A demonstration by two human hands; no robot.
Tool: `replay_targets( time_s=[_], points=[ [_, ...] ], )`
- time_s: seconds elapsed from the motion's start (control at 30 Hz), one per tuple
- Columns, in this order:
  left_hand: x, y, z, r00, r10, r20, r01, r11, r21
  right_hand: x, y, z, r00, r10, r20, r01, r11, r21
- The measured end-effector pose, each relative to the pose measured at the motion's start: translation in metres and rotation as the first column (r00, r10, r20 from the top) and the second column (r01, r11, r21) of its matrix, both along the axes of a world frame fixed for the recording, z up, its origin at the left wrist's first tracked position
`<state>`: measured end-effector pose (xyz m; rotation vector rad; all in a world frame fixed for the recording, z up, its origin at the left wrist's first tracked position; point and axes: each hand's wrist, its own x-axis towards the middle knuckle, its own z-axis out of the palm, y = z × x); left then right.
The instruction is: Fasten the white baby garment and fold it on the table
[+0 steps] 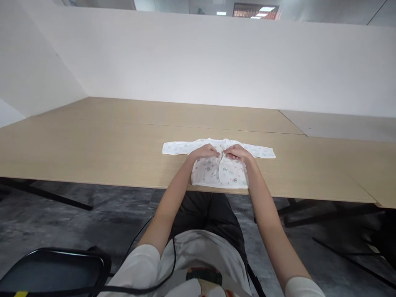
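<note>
Both hands at the chest of a baby shirt, near edge of counter.
Left hand (206, 151) and right hand (236, 152) pinch the front flaps at the centre opening of the baby shirt (218, 163). Shirt lies flat, sleeves spread left and right; no fold made yet. Counter (93, 144) otherwise bare.

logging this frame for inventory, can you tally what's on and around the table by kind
baby shirt, white with small prints, lying flat with sleeves spread: 1
hands on the shirt front, left hand and right hand: 2
wooden table: 1
black chair, lower left: 1
total: 5
</note>
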<state>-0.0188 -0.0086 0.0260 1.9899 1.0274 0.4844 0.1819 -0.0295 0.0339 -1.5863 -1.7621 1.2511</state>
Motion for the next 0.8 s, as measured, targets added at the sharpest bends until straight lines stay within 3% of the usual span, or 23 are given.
replay_targets(
  time_s=[0.13, 0.3, 0.67, 0.8],
  points=[
    [-0.003, 0.0015, 0.0006, 0.967, -0.202, -0.153, 0.192, 0.978, -0.081, 0.0038, -0.0039, 0.0025, 0.975, 0.22, 0.025, -0.215, 0.97, -0.112],
    [-0.0011, 0.0016, -0.0007, 0.943, -0.276, -0.185, 0.264, 0.961, -0.086, 0.0012, -0.0031, -0.0021, 0.898, 0.439, 0.03, -0.425, 0.883, -0.197],
    [0.0038, -0.003, 0.0001, 0.951, -0.268, -0.157, 0.263, 0.964, -0.046, -0.0051, -0.003, -0.0036, 0.869, 0.492, 0.054, -0.478, 0.863, -0.166],
    [0.0033, -0.0014, -0.0013, 0.944, -0.308, -0.12, 0.306, 0.951, -0.041, -0.0032, -0.0012, -0.0064, 0.892, 0.451, 0.034, -0.442, 0.885, -0.151]
  ],
)
